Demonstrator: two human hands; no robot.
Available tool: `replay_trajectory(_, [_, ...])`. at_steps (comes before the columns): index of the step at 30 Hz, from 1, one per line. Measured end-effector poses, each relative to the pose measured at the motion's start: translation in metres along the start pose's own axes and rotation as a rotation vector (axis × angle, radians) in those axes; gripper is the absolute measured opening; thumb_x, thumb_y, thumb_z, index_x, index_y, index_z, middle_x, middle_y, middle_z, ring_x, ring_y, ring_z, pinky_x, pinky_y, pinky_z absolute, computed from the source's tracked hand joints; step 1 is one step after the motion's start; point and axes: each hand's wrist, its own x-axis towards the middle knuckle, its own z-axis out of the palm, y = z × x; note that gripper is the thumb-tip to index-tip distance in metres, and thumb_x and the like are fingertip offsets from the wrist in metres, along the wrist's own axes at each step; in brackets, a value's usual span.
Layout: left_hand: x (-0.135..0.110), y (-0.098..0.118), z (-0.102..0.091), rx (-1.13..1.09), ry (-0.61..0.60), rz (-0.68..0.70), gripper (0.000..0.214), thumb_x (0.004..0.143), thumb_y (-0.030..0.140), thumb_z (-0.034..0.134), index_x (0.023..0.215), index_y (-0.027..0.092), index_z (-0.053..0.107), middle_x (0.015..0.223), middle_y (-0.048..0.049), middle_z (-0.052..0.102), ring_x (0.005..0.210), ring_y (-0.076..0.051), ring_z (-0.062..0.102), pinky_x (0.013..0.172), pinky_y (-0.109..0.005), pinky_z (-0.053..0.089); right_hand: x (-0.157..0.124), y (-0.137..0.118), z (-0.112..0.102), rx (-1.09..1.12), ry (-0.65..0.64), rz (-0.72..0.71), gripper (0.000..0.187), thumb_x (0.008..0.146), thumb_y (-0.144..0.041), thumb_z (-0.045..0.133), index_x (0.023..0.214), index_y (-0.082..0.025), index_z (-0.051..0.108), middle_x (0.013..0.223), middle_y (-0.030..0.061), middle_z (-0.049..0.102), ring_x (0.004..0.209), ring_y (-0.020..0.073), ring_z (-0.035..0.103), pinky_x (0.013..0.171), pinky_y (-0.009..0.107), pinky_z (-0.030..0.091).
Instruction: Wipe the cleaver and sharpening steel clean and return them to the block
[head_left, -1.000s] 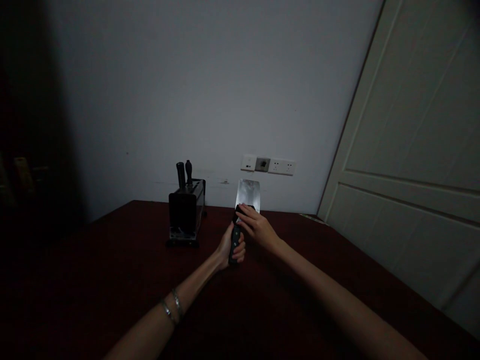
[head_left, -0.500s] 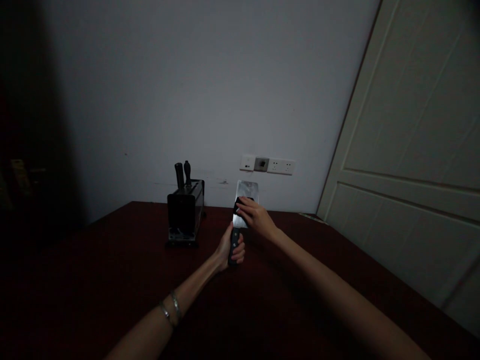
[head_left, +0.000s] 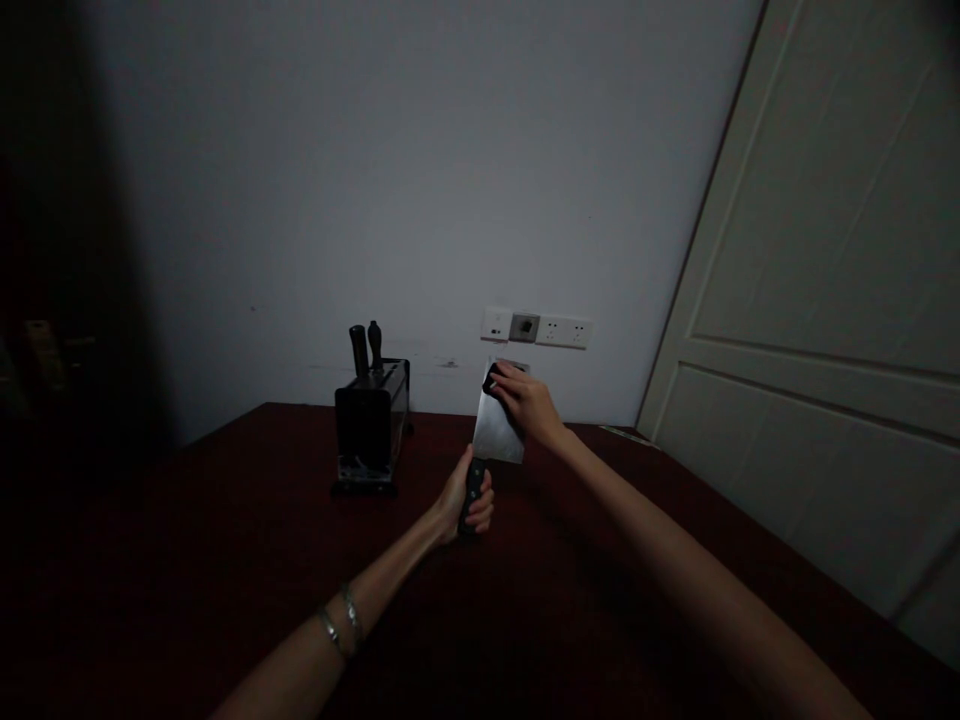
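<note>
A cleaver [head_left: 495, 432] with a broad metal blade and a black riveted handle is held upright over the table, blade up. My left hand [head_left: 457, 500] is wrapped round its handle. My right hand [head_left: 529, 403] presses a small black cloth-like piece [head_left: 492, 379] against the upper part of the blade; its exact kind is hard to make out in the dim light. The fingers and the black piece cover part of the blade near its top.
A black knife block [head_left: 367, 420] with two dark handles sticking out stands on the dark red table [head_left: 247, 560], left of my hands. Wall sockets [head_left: 536, 328] sit above the table's back edge. A pale panelled door [head_left: 817, 400] borders the right side.
My right hand has slid the black piece up the blade, from its lower part to near the top. The cleaver has shifted slightly right, and more of its lower blade shows.
</note>
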Motion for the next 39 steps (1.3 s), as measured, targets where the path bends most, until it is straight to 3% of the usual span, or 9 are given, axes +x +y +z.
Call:
replay_trajectory(7, [0.001, 0.001, -0.005, -0.012, 0.024, 0.042, 0.061, 0.080, 0.069, 0.015, 0.054, 0.019, 0.038, 0.029, 0.0064, 0.030, 0.021, -0.007, 0.022, 0.027, -0.018, 0.026, -0.055, -0.043, 0.008, 0.105, -0.174, -0.133, 0.032, 0.086, -0.023, 0.048, 0.117, -0.022, 0.056, 0.129, 0.0069, 0.050, 0.122, 0.0186, 0.042, 0.101, 0.042, 0.038])
replay_trajectory(10, [0.000, 0.000, 0.000, 0.007, 0.011, 0.041, 0.060, 0.080, 0.069, 0.017, 0.054, 0.019, 0.037, 0.029, 0.0067, 0.030, 0.022, -0.006, 0.022, 0.028, -0.018, 0.027, -0.040, -0.032, 0.001, 0.079, -0.150, -0.118, 0.030, 0.086, -0.024, 0.049, 0.115, -0.023, 0.058, 0.127, 0.0059, 0.052, 0.121, 0.0188, 0.044, 0.101, 0.042, 0.039])
replay_trajectory(15, [0.000, -0.003, 0.003, 0.024, -0.015, 0.007, 0.061, 0.078, 0.071, 0.018, 0.053, 0.019, 0.037, 0.029, 0.0068, 0.029, 0.022, -0.007, 0.021, 0.027, -0.018, 0.027, 0.011, 0.003, -0.010, 0.001, 0.004, 0.013, 0.027, 0.083, -0.023, 0.053, 0.107, -0.021, 0.064, 0.122, 0.0068, 0.056, 0.115, 0.0216, 0.050, 0.099, 0.040, 0.041])
replay_trajectory(18, [0.001, -0.006, 0.000, 0.025, -0.016, -0.017, 0.062, 0.078, 0.071, 0.016, 0.053, 0.019, 0.037, 0.029, 0.0067, 0.029, 0.022, -0.007, 0.021, 0.027, -0.018, 0.027, 0.016, 0.009, -0.009, -0.008, 0.063, 0.069, 0.026, 0.082, -0.023, 0.054, 0.106, -0.022, 0.065, 0.121, 0.0066, 0.057, 0.113, 0.0224, 0.052, 0.098, 0.041, 0.041])
replay_trajectory(25, [0.004, -0.009, -0.008, 0.054, 0.035, -0.008, 0.061, 0.077, 0.073, 0.019, 0.052, 0.019, 0.036, 0.029, 0.0074, 0.029, 0.021, -0.007, 0.022, 0.027, -0.019, 0.027, -0.060, -0.026, 0.006, 0.104, -0.094, -0.050, 0.033, 0.085, -0.022, 0.049, 0.118, -0.025, 0.056, 0.128, 0.0055, 0.051, 0.121, 0.0194, 0.044, 0.101, 0.041, 0.038])
replay_trajectory(27, [0.005, -0.010, -0.008, 0.062, 0.037, -0.020, 0.061, 0.077, 0.072, 0.018, 0.052, 0.019, 0.037, 0.028, 0.0071, 0.029, 0.021, -0.007, 0.022, 0.027, -0.019, 0.027, -0.070, -0.029, 0.003, 0.106, -0.129, -0.080, 0.034, 0.086, -0.023, 0.048, 0.119, -0.026, 0.054, 0.129, 0.0047, 0.050, 0.122, 0.0190, 0.043, 0.101, 0.042, 0.038])
replay_trajectory(30, [0.005, -0.012, -0.005, 0.066, 0.029, -0.015, 0.062, 0.079, 0.070, 0.015, 0.053, 0.019, 0.038, 0.028, 0.0067, 0.029, 0.021, -0.007, 0.022, 0.027, -0.019, 0.027, -0.057, -0.018, -0.006, 0.072, -0.105, -0.085, 0.032, 0.086, -0.025, 0.049, 0.116, -0.024, 0.057, 0.127, 0.0052, 0.052, 0.120, 0.0188, 0.045, 0.101, 0.041, 0.038])
replay_trajectory(35, [0.005, -0.013, 0.000, 0.061, 0.019, -0.006, 0.062, 0.082, 0.067, 0.011, 0.052, 0.019, 0.037, 0.028, 0.0062, 0.029, 0.021, -0.007, 0.022, 0.026, -0.019, 0.027, -0.005, 0.011, -0.011, -0.011, 0.086, 0.037, 0.029, 0.085, -0.026, 0.050, 0.111, -0.022, 0.062, 0.123, 0.0066, 0.055, 0.116, 0.0202, 0.049, 0.100, 0.039, 0.040])
replay_trajectory(39, [0.005, -0.013, -0.004, 0.061, 0.034, -0.008, 0.062, 0.081, 0.068, 0.012, 0.052, 0.019, 0.037, 0.028, 0.0064, 0.028, 0.021, -0.007, 0.022, 0.026, -0.019, 0.028, -0.004, 0.005, 0.002, -0.021, 0.141, 0.075, 0.029, 0.085, -0.026, 0.050, 0.110, -0.022, 0.062, 0.123, 0.0071, 0.056, 0.116, 0.0205, 0.050, 0.100, 0.040, 0.039])
